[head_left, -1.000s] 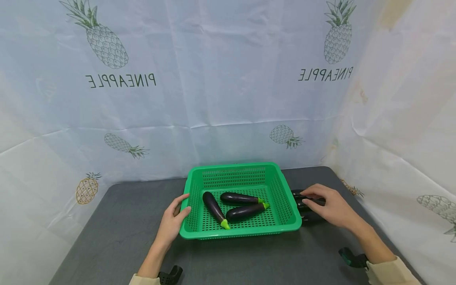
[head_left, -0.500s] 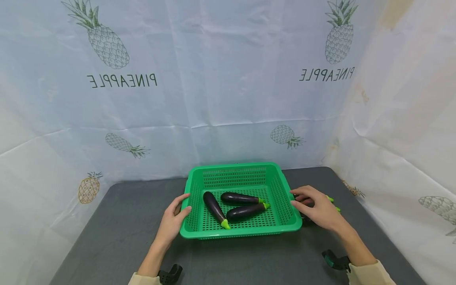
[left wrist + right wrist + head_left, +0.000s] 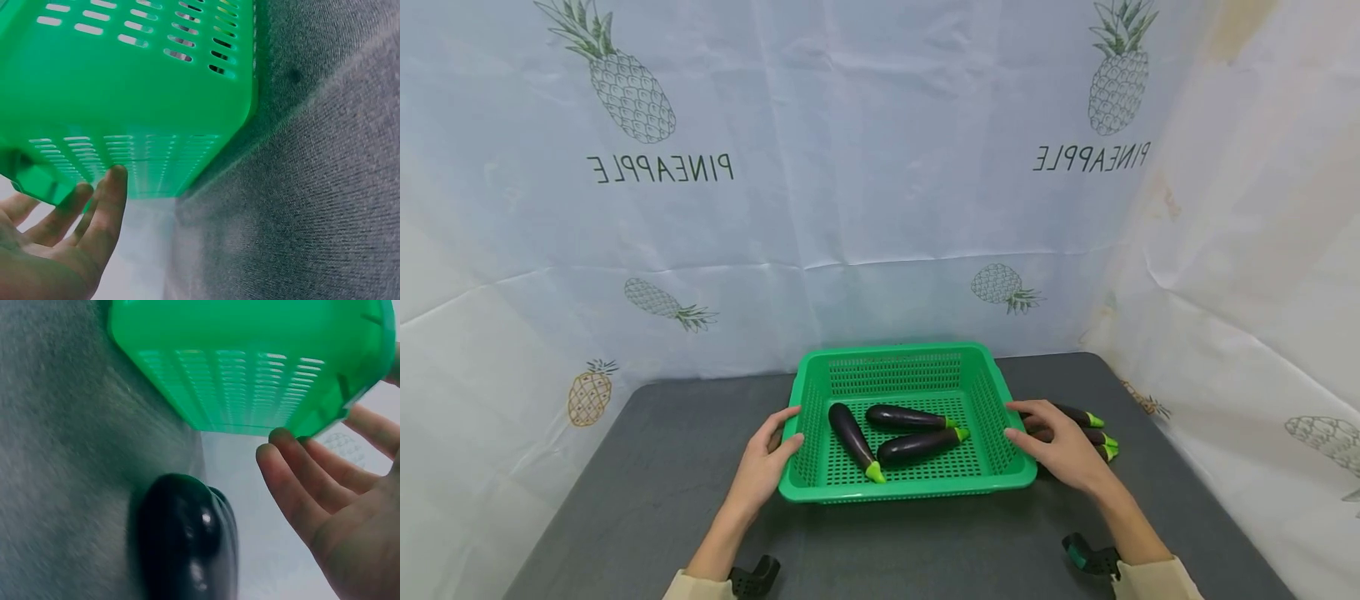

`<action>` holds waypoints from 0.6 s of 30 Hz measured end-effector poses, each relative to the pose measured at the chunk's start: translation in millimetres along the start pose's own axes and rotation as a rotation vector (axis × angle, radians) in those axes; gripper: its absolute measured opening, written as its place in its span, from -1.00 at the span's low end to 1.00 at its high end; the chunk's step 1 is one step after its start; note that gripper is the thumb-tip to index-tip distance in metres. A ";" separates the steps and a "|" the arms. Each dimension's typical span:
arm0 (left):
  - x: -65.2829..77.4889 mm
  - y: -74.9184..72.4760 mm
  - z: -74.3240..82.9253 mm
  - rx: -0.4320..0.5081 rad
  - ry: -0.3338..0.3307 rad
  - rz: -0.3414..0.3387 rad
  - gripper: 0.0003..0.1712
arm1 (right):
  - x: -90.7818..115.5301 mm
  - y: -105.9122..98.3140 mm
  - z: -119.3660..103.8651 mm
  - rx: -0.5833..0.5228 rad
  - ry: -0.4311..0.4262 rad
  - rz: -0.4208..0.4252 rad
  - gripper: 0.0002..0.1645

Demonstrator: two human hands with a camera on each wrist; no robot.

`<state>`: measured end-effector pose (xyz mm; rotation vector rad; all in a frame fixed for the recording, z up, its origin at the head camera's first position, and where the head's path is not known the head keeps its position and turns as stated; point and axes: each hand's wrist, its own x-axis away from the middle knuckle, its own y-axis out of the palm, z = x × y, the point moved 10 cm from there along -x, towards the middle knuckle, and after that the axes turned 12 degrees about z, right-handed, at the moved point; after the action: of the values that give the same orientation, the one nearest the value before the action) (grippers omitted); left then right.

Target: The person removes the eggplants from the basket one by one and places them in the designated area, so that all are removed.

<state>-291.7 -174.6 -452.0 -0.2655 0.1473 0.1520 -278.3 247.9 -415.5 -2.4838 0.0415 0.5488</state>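
A green plastic basket (image 3: 910, 490) with slotted walls stands on the dark table. Inside lie three dark purple eggplants (image 3: 917, 447) with bright green stems. At the basket's left side my left hand (image 3: 756, 471) grips the rim, fingers (image 3: 111, 206) beneath it in the left wrist view. My right hand (image 3: 1063, 450) holds the opposite rim, its thumb over the edge and its fingers (image 3: 300, 469) below. More eggplants (image 3: 1081, 415) lie on the table just right of the basket, partly hidden by that hand; their rounded ends show in the right wrist view.
A white curtain (image 3: 880, 208) printed with pineapples hangs behind the table (image 3: 700, 433) and along both sides. The basket's far edge is close to the back curtain. A dark device (image 3: 1090, 557) is strapped on each wrist.
My right hand has moved left from over the loose eggplants to the basket's right rim, uncovering their green stems. The left hand and the basket have stayed in place.
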 end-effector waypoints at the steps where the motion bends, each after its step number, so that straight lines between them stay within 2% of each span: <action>1: 0.2 0.4 0.3 0.001 0.001 0.000 -0.44 | 0.3 1.3 1.8 -0.004 0.010 -0.003 -0.47; 7: 2.3 -0.4 2.3 0.001 0.009 -0.005 -0.44 | 0.1 7.5 9.3 -0.036 0.048 -0.021 -0.45; 12: 2.0 -3.4 3.8 0.000 0.003 0.000 -0.44 | -2.6 12.7 13.2 -0.089 0.046 -0.056 -0.45; 18: 1.3 -1.6 7.5 -0.004 0.017 -0.038 -0.41 | -2.1 17.7 16.8 -0.103 0.034 -0.082 -0.43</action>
<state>-289.3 -173.9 -444.7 -0.2732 0.1591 0.1124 -289.2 242.4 -436.7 -2.5822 -0.0769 0.4850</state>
